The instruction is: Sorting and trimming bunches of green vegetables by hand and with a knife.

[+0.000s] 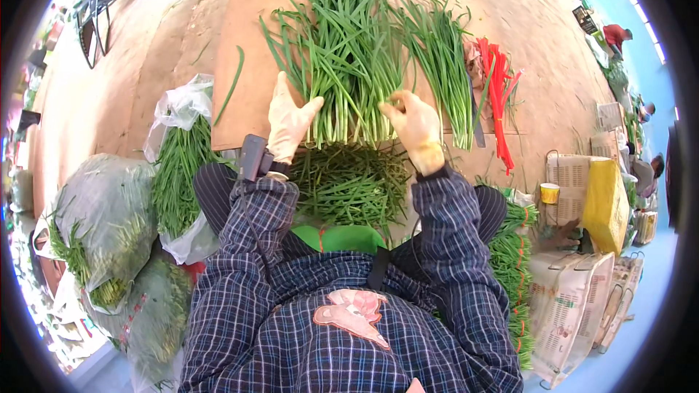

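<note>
A large loose pile of garlic chives (349, 60) lies on a brown board (240, 103), its pale stem ends towards me. My left hand (289, 123), in a pale glove, is at the left side of the stems with thumb and fingers spread and nothing in it. On the other side, my right hand (416, 128), also gloved, has its fingers bent at the right edge of the stems. Whether a stalk is pinched between the fingertips is hidden. A smaller chive bundle (445, 65) lies right of the pile, beside red ties (496, 103).
Cut leaves (349, 185) are heaped below the board, between my knees. Plastic bags of greens (109, 218) stand at left, along with an open bag of chives (183, 174). Tied bundles (510, 267) are stacked at right near plastic crates (568, 305) and a yellow block (605, 207).
</note>
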Tool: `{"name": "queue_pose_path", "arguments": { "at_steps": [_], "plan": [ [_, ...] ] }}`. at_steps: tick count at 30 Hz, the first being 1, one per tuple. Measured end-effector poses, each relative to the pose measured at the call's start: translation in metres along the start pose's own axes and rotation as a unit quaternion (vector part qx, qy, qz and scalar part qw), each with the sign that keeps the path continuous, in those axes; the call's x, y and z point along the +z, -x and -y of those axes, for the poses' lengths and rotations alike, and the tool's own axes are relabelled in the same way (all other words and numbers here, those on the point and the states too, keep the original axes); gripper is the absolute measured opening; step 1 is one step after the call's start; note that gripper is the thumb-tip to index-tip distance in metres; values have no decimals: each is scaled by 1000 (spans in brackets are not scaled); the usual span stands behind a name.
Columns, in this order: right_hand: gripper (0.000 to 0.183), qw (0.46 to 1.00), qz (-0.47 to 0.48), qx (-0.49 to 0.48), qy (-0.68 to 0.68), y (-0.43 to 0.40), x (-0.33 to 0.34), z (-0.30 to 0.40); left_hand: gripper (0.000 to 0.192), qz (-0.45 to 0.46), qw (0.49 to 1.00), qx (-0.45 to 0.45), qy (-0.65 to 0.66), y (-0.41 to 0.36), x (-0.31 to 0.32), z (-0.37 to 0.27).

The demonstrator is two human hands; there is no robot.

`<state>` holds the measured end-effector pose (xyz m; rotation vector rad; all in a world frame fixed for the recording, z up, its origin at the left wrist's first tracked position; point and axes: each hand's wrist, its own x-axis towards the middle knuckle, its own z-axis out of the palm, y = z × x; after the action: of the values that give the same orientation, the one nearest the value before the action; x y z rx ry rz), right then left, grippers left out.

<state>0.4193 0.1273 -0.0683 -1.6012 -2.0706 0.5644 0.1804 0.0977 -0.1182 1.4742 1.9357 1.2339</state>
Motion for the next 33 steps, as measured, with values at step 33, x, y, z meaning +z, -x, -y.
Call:
{"name": "queue_pose_path", "arguments": {
  "at_steps": [33],
  "plan": [
    [20, 904, 175, 80, -383, 83, 5, -24, 61, 301, 827, 315, -356, -70, 81, -28]
  ]
}}
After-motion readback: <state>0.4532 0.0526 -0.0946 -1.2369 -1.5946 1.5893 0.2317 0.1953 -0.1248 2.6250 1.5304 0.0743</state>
